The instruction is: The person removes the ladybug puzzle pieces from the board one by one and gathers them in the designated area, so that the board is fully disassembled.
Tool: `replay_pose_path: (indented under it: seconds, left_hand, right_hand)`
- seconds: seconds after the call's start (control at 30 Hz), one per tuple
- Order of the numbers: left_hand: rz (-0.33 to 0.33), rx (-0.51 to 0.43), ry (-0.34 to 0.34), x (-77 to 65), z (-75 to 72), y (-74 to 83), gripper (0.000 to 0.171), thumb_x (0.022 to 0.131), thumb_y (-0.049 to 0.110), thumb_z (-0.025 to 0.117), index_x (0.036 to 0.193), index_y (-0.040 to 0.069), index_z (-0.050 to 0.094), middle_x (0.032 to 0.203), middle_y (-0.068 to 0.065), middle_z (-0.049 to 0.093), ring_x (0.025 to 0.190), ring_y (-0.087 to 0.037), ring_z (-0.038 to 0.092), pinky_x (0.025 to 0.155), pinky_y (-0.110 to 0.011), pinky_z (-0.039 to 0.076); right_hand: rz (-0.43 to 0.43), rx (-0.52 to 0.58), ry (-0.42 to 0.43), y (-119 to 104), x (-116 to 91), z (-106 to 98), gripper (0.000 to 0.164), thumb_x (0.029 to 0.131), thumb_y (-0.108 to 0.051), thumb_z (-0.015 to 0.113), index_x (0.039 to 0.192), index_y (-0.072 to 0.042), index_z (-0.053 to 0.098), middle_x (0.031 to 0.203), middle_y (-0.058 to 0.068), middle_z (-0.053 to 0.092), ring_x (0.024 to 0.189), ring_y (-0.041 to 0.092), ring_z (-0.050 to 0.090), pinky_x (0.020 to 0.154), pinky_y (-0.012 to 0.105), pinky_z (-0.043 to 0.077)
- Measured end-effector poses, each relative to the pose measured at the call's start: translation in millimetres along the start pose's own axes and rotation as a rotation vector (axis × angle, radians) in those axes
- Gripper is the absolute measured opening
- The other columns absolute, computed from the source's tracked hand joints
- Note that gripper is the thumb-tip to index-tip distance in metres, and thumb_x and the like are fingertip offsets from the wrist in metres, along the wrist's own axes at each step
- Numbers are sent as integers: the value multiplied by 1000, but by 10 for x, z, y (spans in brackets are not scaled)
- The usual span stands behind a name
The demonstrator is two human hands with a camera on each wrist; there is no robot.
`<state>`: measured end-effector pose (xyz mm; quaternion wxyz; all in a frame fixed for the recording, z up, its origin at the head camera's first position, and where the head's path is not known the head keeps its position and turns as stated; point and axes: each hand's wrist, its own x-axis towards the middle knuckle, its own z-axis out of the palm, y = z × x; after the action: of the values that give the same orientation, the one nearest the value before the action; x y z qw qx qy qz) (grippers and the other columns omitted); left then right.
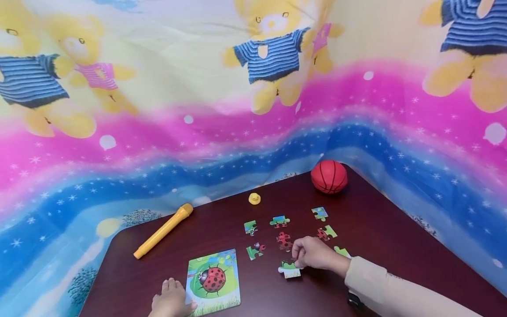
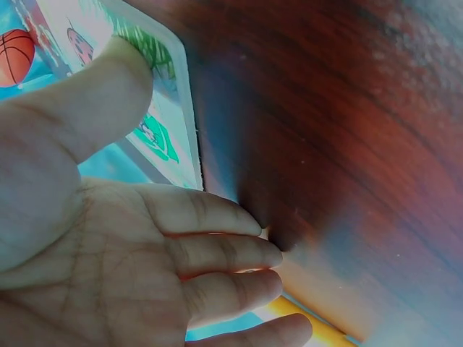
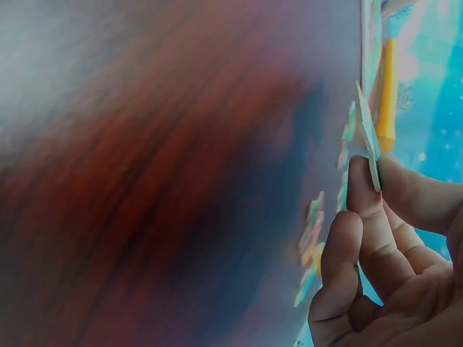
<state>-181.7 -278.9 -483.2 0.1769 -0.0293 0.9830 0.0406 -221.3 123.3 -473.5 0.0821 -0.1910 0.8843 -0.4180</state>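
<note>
My right hand (image 1: 317,254) pinches a jigsaw piece (image 1: 291,270) with green grass and a pale lower edge between thumb and fingertips. In the right wrist view that piece shows edge-on, tilted up from the dark table. My left hand (image 1: 169,300) rests palm down with fingers extended, its thumb over the lower left corner of a ladybug picture board (image 1: 231,296). Loose jigsaw pieces lie beyond the right hand, among them a red spotted one (image 1: 284,240), a ladybug-head one (image 1: 255,251) and a blue-green corner (image 1: 320,213).
A yellow toy microphone (image 1: 162,232) lies at the table's back left. By the back edge are a small yellow duck (image 1: 255,199) and a red toy basketball (image 1: 329,177). A bear-print curtain (image 1: 178,149) hangs behind the brown table (image 1: 134,281).
</note>
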Motion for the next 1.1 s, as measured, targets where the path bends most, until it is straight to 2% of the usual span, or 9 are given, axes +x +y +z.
replay_pose_path:
  seconds: [0.23, 0.47, 0.6, 0.73, 0.9, 1.03, 1.1]
  left_hand:
    - [-20, -9, -3, 65, 60, -56, 97, 74, 52, 72, 126, -23, 40, 132, -43, 36, 127, -57, 28, 91, -69, 31]
    - [-73, 1, -4, 104, 117, -37, 96, 72, 52, 73, 126, -21, 42, 132, -41, 37, 128, -54, 30, 93, -67, 32]
    - [-90, -2, -12, 109, 95, -7, 96, 71, 51, 73, 127, -20, 42, 133, -41, 37, 128, -54, 30, 94, -67, 31]
    - [-86, -11, 7, 90, 121, -25, 96, 70, 52, 74, 126, -20, 43, 133, -41, 37, 127, -54, 31, 94, -66, 32]
    - [-43, -45, 25, 71, 111, -66, 98, 71, 51, 75, 129, -19, 40, 134, -43, 34, 127, -57, 29, 94, -68, 29]
    - [29, -154, 20, 54, 70, -33, 90, 74, 38, 78, 141, -4, 36, 140, -40, 27, 128, -59, 22, 92, -73, 25]
    - [72, -228, 7, 38, 47, 12, 80, 76, 26, 77, 142, 3, 38, 143, -37, 25, 130, -58, 21, 89, -73, 27]
  right_hand:
    - [5, -120, 60, 64, 68, 114, 18, 71, -4, 76, 73, -13, 60, 59, -7, 54, 54, 9, 49, 52, 28, 40]
    - [-42, -278, 92, 40, 82, 168, 15, 72, -4, 71, 71, -14, 60, 59, -11, 51, 52, 6, 44, 51, 26, 38]
    - [-24, -363, 109, 30, 112, 174, 18, 71, -4, 71, 67, -16, 57, 63, -10, 49, 54, 8, 43, 50, 27, 36]
    - [7, -421, 81, 13, 125, 204, 21, 68, -2, 70, 67, -15, 54, 69, -6, 44, 57, 12, 40, 50, 29, 34]
    - [-22, -477, 84, -7, 166, 236, 14, 74, -6, 71, 81, -15, 62, 77, -5, 50, 63, 12, 46, 55, 31, 39]
    - [-109, -512, 140, -77, 198, 290, 11, 77, -14, 73, 86, -18, 67, 82, -6, 57, 68, 11, 54, 60, 33, 44]
    - [-165, -523, 171, -143, 204, 330, 9, 78, -16, 73, 84, -18, 68, 83, -7, 59, 71, 10, 56, 63, 35, 46]
